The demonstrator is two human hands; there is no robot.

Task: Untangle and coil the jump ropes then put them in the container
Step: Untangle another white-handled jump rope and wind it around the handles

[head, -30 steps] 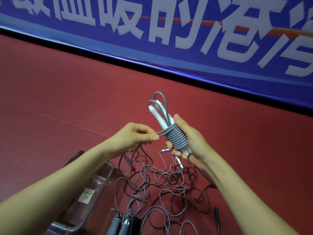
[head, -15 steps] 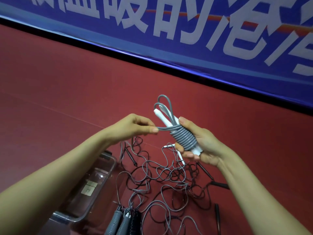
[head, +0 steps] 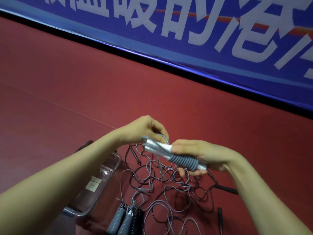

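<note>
**Head view: one wound rope in hand, three coiled, one tangle left**

Head view counts one bundle (head: 183, 161) held in the air, up and to the right of the clear container (head: 116, 160). It is made of two white handles side by side with grey cord wound round their right half. Its long axis runs nearly level, left to right, dipping a little at the right. The bare handle ends point left.

The right hand (head: 203, 155) grips the wound part, thumb on top and fingers curled beneath. The left hand (head: 144, 128) is above the container's far corner, its fingers curled tight over a grey loop at the bundle's left end.

Right of the container, one tangle (head: 160, 180) of thin grey and dark cord lies on the red floor (head: 67, 82), with four dark handles showing in it. Three coiled ropes (head: 126, 221), two grey and one black, lie side by side just off the container's near right corner. One blue banner (head: 169, 31) stands far beyond it.
</note>
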